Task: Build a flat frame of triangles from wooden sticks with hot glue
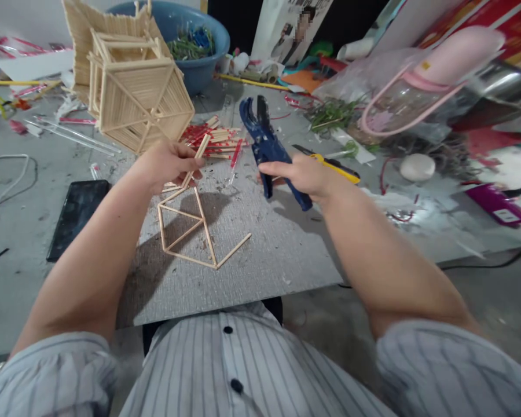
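My left hand pinches a few thin wooden sticks, which tilt up to the right. In my right hand is a dark blue tool, its jaws pointing away from me. An open frame of joined sticks lies flat on the grey table below my hands, with one stick reaching out to the right. Behind my left hand stands a built stick structure with hexagonal panels. Red-tipped sticks are heaped between my hands.
A black phone lies at the left. A blue basin with greenery stands at the back. On the right are a yellow-and-black cutter, a pink bottle, plastic bags and a white round object.
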Action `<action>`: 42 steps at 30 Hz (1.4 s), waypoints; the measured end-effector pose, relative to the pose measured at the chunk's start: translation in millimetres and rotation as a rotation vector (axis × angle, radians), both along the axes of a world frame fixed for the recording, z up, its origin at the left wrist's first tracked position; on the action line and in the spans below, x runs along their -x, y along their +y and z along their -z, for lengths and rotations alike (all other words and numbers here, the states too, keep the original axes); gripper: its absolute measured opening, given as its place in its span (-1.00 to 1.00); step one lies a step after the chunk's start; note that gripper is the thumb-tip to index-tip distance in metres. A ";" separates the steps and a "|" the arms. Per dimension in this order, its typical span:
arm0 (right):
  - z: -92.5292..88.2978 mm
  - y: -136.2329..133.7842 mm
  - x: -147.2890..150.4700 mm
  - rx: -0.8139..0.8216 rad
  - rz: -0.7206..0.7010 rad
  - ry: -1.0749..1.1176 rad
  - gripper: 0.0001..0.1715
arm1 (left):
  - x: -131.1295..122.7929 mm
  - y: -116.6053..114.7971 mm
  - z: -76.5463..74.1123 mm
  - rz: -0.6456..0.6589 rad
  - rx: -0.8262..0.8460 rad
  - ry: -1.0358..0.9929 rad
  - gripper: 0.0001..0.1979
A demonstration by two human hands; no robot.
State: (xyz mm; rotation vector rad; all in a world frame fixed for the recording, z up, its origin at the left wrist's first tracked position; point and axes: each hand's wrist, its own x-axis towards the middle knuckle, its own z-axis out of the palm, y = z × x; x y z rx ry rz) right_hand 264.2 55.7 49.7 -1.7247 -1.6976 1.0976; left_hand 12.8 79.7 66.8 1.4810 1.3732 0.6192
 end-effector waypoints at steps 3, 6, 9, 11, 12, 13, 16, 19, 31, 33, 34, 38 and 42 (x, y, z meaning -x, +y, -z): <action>-2.9 19.2 5.9 -0.158 -0.001 -0.359 -0.57 | 4.2 -1.9 -4.1 -0.041 -0.064 0.080 -0.89; -5.8 37.6 12.3 -0.257 0.033 -0.620 -0.31 | 4.9 -4.6 -5.0 -0.054 -0.182 0.232 -0.84; -7.0 57.9 9.5 -0.271 0.015 -0.739 -0.10 | 6.8 -6.4 -7.6 -0.030 -0.269 0.440 -0.81; -5.0 74.9 2.6 -0.284 -0.014 -0.808 0.00 | 10.1 -7.3 -10.4 -0.015 -0.305 0.568 -0.79; -3.0 84.4 -1.5 -0.289 -0.028 -0.836 0.04 | 12.2 -7.8 -11.4 -0.008 -0.314 0.609 -0.79; -0.4 94.3 -5.6 -0.290 -0.046 -0.860 0.06 | 14.5 -8.3 -11.6 0.004 -0.316 0.624 -0.78; 9.5 123.3 -14.4 -0.311 -0.098 -0.941 0.07 | 20.7 -9.4 -6.1 -0.020 -0.272 0.542 -0.75; 20.1 146.5 -15.2 -0.303 -0.142 -0.965 0.08 | 24.2 -9.1 7.0 -0.110 -0.184 0.308 -0.74; 59.0 176.7 1.9 -0.134 -0.078 -0.875 0.06 | 18.2 -19.6 21.6 -0.157 0.172 -0.212 -0.95; 61.0 175.3 3.8 -0.120 -0.072 -0.843 0.08 | 15.0 -21.5 21.3 -0.142 0.172 -0.219 -0.95; 60.0 173.5 5.8 -0.116 -0.064 -0.845 0.09 | 13.4 -22.5 21.2 -0.136 0.168 -0.222 -0.95; 40.5 152.2 18.0 -0.209 -0.056 -0.817 -0.01 | 5.8 -26.6 20.1 -0.148 0.134 -0.208 -0.94; 10.7 95.7 29.1 -0.493 -0.120 -0.313 -0.51 | -4.4 -32.4 18.0 -0.177 0.033 -0.132 -0.90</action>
